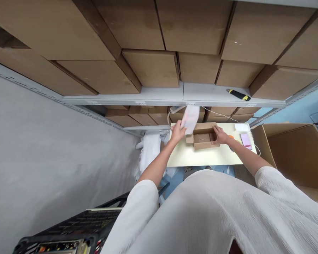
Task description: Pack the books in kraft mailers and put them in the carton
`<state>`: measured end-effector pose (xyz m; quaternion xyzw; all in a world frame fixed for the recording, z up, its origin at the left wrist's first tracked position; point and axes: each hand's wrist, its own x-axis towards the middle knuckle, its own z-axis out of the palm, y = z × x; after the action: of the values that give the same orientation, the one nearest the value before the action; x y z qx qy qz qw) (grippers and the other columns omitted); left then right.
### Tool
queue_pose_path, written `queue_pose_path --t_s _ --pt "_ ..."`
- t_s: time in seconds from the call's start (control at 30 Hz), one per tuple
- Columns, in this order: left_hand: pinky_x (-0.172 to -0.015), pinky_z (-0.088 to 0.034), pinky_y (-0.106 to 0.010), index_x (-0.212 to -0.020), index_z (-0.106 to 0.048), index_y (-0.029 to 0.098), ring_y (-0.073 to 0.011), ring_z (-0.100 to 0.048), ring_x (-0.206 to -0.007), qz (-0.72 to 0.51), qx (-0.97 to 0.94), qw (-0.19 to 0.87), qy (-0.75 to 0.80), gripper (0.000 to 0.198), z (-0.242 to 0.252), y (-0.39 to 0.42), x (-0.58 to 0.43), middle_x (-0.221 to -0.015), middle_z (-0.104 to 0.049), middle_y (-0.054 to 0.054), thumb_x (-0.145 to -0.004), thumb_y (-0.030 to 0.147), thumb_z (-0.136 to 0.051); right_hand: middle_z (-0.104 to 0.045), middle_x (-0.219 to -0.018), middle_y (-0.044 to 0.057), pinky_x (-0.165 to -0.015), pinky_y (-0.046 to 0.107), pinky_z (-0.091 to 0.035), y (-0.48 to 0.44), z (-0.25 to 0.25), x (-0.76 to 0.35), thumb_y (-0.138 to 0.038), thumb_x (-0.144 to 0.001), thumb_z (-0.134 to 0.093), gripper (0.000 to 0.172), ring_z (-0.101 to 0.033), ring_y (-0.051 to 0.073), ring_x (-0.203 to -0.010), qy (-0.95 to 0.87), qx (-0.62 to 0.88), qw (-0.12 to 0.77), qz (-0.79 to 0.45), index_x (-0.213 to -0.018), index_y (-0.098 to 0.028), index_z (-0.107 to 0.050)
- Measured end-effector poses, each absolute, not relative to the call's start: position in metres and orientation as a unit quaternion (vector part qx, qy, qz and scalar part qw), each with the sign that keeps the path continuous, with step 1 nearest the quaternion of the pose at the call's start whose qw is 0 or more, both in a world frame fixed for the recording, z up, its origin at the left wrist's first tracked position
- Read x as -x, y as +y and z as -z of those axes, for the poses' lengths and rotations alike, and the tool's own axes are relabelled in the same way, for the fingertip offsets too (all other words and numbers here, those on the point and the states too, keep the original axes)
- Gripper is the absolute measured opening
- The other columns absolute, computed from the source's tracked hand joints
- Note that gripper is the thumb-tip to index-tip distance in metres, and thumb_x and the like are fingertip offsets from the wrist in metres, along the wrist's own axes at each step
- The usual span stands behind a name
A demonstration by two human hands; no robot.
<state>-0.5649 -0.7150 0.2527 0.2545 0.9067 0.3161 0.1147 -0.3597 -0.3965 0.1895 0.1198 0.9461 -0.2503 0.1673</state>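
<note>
On the pale yellow table stands a small open cardboard box [203,137], its flaps up and its inside showing brown cardboard. My left hand [178,132] grips the lower edge of a white packet [190,119], slightly blurred, which is held up at the box's left side. My right hand [220,135] is closed on the right wall of the box, with the thumb and fingers at its edge. An orange object [231,138], partly hidden by my right forearm, lies just right of that hand.
A phone [246,140] and a white box [242,127] lie on the table [185,158] at the right. Large cartons fill the shelf [159,93] above, where a yellow-black cutter [239,95] rests. A big open carton [294,151] stands right; a black crate [95,225] is lower left.
</note>
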Motion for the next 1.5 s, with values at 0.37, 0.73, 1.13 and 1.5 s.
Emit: queue_pose_path --t_s 0.37,0.73,1.13,1.5 --pt "-0.114 -0.033 -0.05 -0.138 -0.069 0.027 -0.0387 -0.062 -0.132 -0.129 -0.412 0.223 0.874 0.039 -0.23 -0.632 0.517 -0.129 -0.079 -0.012 -0.099 0.023 -0.064 -0.012 -0.189 0.018 -0.139 0.058 -0.031 -0.406 -0.17 0.326 -0.052 -0.078 -0.094 0.145 -0.022 0.041 -0.173 0.917 -0.191 0.069 0.344 -0.184 -0.028 0.002" --pt "-0.117 -0.039 -0.055 -0.144 -0.066 0.029 -0.0379 -0.055 -0.143 -0.195 -0.347 0.151 0.905 0.046 -0.214 -0.646 0.523 -0.152 -0.067 -0.015 -0.101 0.015 -0.055 -0.023 -0.186 0.02 -0.134 0.064 -0.034 -0.384 -0.168 0.319 -0.055 -0.081 -0.09 0.131 -0.031 0.045 -0.168 0.931 -0.2 0.044 0.304 -0.183 -0.029 -0.012" --pt "-0.113 -0.053 -0.048 -0.158 -0.051 0.023 -0.0331 -0.071 -0.127 -0.367 -0.127 0.212 0.897 0.062 -0.199 -0.702 0.519 -0.147 -0.068 -0.018 -0.099 0.03 -0.068 -0.063 -0.149 0.021 -0.111 0.06 -0.058 -0.385 -0.19 0.319 -0.063 -0.103 -0.048 0.086 -0.069 0.039 -0.126 0.844 -0.337 -0.061 0.413 -0.175 -0.02 -0.032" --pt "-0.13 -0.042 -0.051 -0.176 -0.035 0.024 -0.0385 -0.049 -0.159 -0.335 -0.364 0.229 0.838 0.111 -0.204 -0.706 0.478 -0.176 -0.046 -0.02 -0.083 0.047 -0.091 -0.081 -0.127 0.013 -0.117 0.057 -0.055 -0.409 -0.205 0.327 -0.071 -0.109 -0.035 0.072 -0.073 0.036 -0.128 0.842 -0.304 -0.02 0.446 -0.161 -0.025 -0.057"
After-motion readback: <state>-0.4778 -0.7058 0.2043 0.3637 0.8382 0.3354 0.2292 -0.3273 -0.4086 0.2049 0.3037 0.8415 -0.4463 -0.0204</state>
